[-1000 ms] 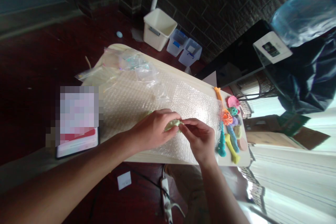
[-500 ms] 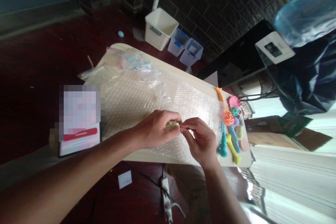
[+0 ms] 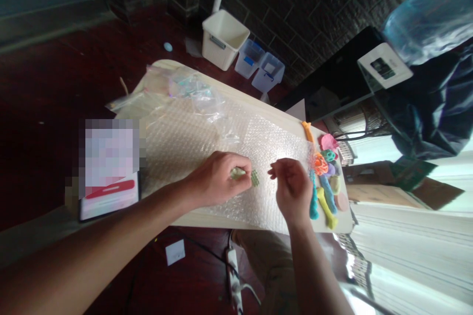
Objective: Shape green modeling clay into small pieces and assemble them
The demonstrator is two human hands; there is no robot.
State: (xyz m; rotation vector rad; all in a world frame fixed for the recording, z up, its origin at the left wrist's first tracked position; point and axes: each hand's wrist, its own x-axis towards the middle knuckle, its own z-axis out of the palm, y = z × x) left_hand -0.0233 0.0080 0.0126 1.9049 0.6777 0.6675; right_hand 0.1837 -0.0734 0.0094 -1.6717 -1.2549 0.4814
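Note:
My left hand (image 3: pixel 227 175) is closed round a pale green lump (image 3: pixel 237 172), which shows between the curled fingers and thumb; most of it is hidden. Just right of the fingertips, a small darker green patch with a dotted or mesh look (image 3: pixel 254 178) appears over the bubble wrap (image 3: pixel 273 133). Whether it joins the lump, I cannot tell. My right hand (image 3: pixel 293 187) hovers a little apart from the left, its fingers curled in and the fingertips near the thumb. Anything pinched there is too small to make out.
Brightly coloured soft-looking pieces, including a yellow bone-shaped one (image 3: pixel 326 207) and an orange one (image 3: pixel 320 163), lie at the table's (image 3: pixel 264 107) right end. Clear plastic bags (image 3: pixel 203 98) cover the far left. A phone or tablet (image 3: pixel 111 202) stands left. Bins (image 3: pixel 223 42) sit on the floor beyond.
My right hand has drawn away to the right from the left hand, where the fingertips had met. The green patch beside the left fingertips has come into view. My left hand keeps its hold.

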